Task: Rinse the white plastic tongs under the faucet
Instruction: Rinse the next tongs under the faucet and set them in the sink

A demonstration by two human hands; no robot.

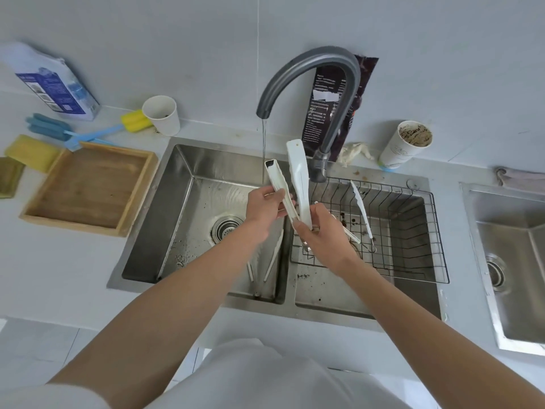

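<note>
The right hand (321,240) grips the bottom of the white tongs (290,187) with closed fingers. The left hand (264,206) pinches one arm. The tongs sit over the sink (182,184), just beside the water (263,149) from the faucet (309,72). Wet tongs could slip and fall.

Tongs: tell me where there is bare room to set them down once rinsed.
The wooden tray left of the sink is bare. The counter between that tray and the sink's left rim is also free. The wire basket already holds utensils, and the back ledge around the faucet is crowded with cups and tissue.
</note>
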